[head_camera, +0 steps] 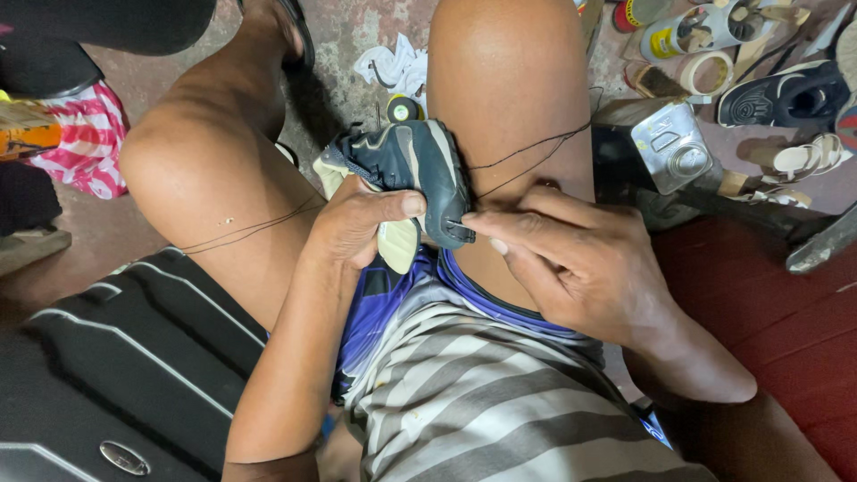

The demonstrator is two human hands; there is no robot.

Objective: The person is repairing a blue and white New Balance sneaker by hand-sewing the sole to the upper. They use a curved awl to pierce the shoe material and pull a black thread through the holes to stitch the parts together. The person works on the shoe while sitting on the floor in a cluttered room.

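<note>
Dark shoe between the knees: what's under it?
Under the dark shoe a pale sole shows, gripped by the left hand. Behind it, a small round yellow-rimmed thing on the floor. The right hand pinches the heel edge. The shoe's underside is mostly hidden.

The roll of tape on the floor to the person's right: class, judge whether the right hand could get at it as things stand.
Probably yes. The roll of tape lies uncovered on the floor beyond the metal can, but the right hand is busy pinching at the dark shoe.

Left hand (357, 223) clasped; right hand (571, 259) — fingertips pinched.
</note>
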